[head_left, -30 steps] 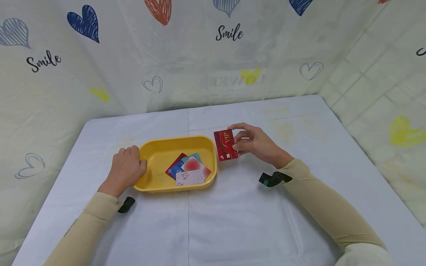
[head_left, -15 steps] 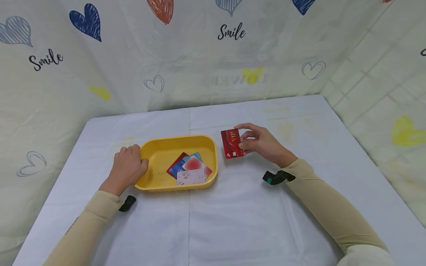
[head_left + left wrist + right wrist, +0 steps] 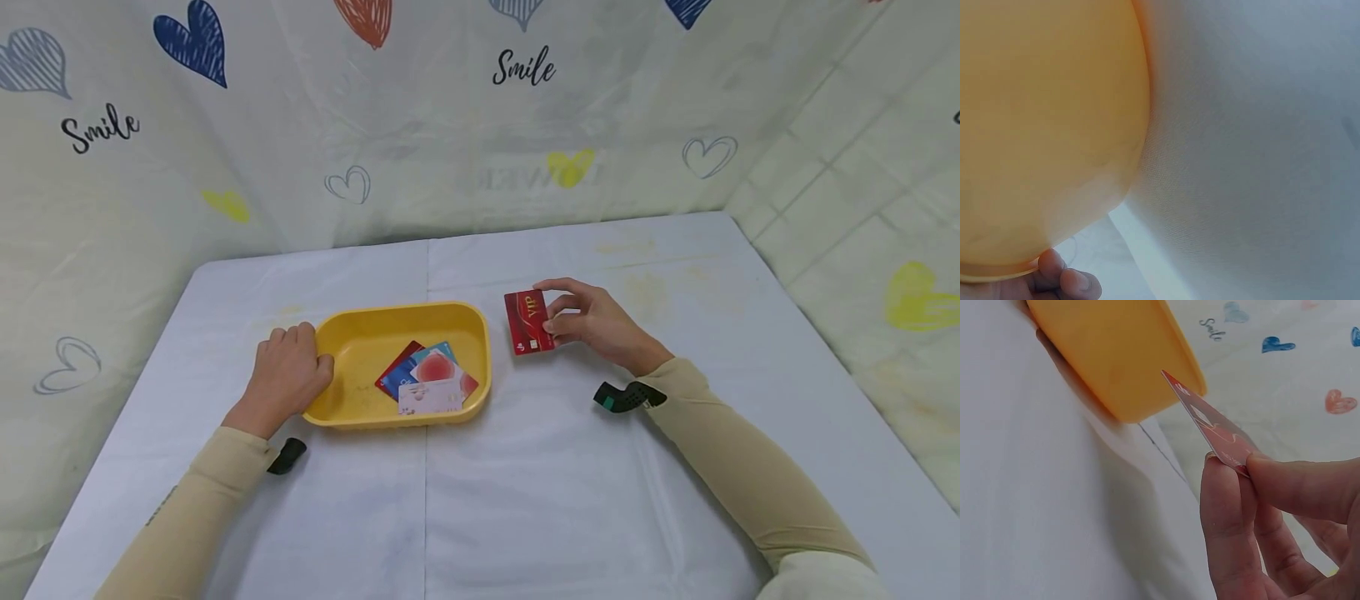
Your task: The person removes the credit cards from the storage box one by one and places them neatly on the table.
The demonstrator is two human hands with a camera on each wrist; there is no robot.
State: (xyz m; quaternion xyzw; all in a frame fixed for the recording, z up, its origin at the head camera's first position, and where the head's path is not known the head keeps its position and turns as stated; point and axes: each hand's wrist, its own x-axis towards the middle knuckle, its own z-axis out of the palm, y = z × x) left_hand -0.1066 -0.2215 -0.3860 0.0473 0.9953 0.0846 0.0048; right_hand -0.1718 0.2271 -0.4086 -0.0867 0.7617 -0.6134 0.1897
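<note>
My right hand (image 3: pixel 596 325) pinches a red VIP card (image 3: pixel 528 322) between thumb and fingers, just to the right of the yellow tray (image 3: pixel 360 319). In the right wrist view the card (image 3: pixel 1210 425) is held above the table, seen nearly edge-on. My left hand (image 3: pixel 281 375) grips the tray's left end; its fingertips (image 3: pixel 1079 284) curl at the rim in the left wrist view. Inside the tray, toward its right side, several cards overlap: a pale pink one (image 3: pixel 430 397) in front, with blue (image 3: pixel 398 379), red and light-blue ones partly covered behind.
A white cloth covers the table (image 3: pixel 510 500). Behind it hangs a pale curtain (image 3: pixel 435 108) printed with hearts and "Smile". Black straps (image 3: pixel 626 397) hang at both wrists.
My right hand has moved a little to the right with the VIP card, farther from the tray. The left hand keeps its grip, and the cards in the tray lie as before.
</note>
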